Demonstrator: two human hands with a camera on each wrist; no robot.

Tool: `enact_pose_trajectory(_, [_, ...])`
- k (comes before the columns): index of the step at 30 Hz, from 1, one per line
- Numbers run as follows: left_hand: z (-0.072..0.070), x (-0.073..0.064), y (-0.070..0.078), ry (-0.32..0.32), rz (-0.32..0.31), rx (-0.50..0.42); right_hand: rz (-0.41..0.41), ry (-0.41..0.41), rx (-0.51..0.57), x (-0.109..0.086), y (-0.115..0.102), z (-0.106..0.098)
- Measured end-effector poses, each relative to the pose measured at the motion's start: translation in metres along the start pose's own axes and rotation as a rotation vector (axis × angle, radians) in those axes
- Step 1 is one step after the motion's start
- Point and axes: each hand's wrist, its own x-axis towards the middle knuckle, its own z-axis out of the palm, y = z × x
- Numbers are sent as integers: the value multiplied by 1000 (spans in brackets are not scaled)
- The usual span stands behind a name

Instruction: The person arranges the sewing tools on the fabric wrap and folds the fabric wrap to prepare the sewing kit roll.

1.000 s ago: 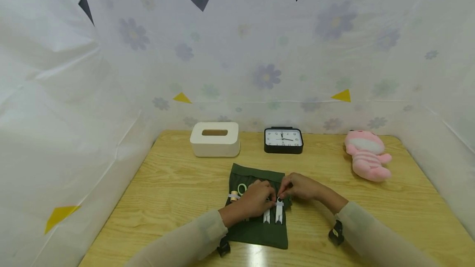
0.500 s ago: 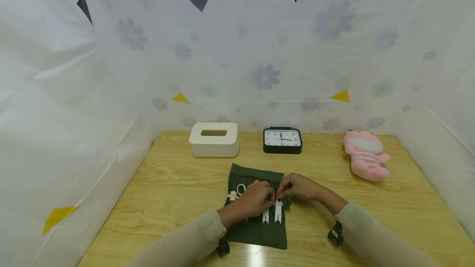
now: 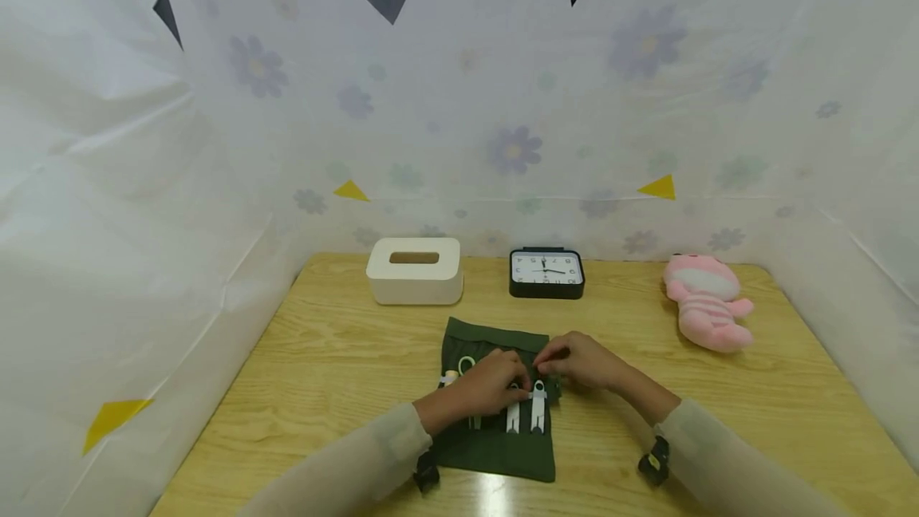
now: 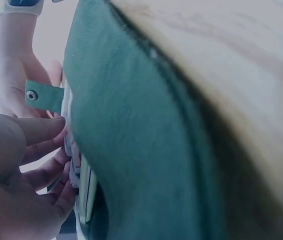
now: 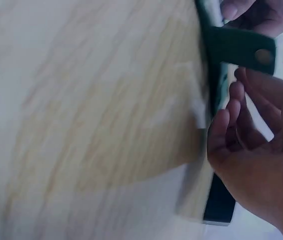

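A dark green fabric roll (image 3: 495,453) lies unrolled on the table. Two flat white tools, each with a ring-shaped top and a notched lower end, sit side by side in it; the right one (image 3: 538,413) is fully in view. My left hand (image 3: 495,381) rests across the roll, thumb and fingertips pinching at the pale elastic band (image 3: 532,396) beside that tool. My right hand (image 3: 577,359) is just above the tool's ring, fingers bent, nothing visible between them. Green-handled scissors (image 3: 467,365) and a yellowish spool (image 3: 450,376) are partly hidden by my left hand.
A snap tab (image 5: 246,48) sticks out from the roll's right side. Behind the roll stand a cream tissue box (image 3: 416,286) and a black-framed clock (image 3: 547,271). A pink plush toy (image 3: 707,305) lies at the back right of the wooden table (image 3: 323,373).
My right hand has lifted slightly up and away from the right white tool, leaving its ring exposed. My left hand has shifted a little, and the roll stays in place.
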Motion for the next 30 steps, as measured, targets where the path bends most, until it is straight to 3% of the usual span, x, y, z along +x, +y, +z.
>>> enact_pose_trajectory(9, [-19,-5,-9,-32,0,-66,-20,190,-125,-28,-25,-3])
enact_pose_trajectory(14, [-39,-13,-22,12,-34,-9,-11,240,-117,-49,-38,5])
enact_pose_trajectory(19, [-57,-20,-45,92,-53,96,-24,279,-101,-69,-50,22])
enact_pose_trajectory(24, [-67,-22,-69,158,-39,203,-40,265,-43,-82,-52,44])
enact_pose_trajectory(30, [-64,-19,-90,169,-65,207,-81,173,42,-90,-44,69])
